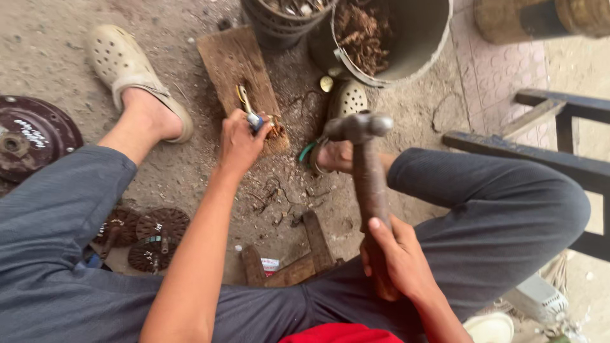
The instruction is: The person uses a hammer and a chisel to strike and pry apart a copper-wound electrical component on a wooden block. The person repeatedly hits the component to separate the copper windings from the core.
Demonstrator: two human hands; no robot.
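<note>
Dusty dirt floor (57,89), dark wooden bench (559,159), daylight

Left grip (240,141) closed, arm outstretched — right grip (395,260) clenched, raised.

One hammer (365,165), two buckets (406,38), two clogs (127,70), three discs (32,133).

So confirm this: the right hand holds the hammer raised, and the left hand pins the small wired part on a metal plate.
Not quite. In the head view the left hand pins the wired part on a wooden board, not metal. The right hand does hold the hammer raised.
</note>
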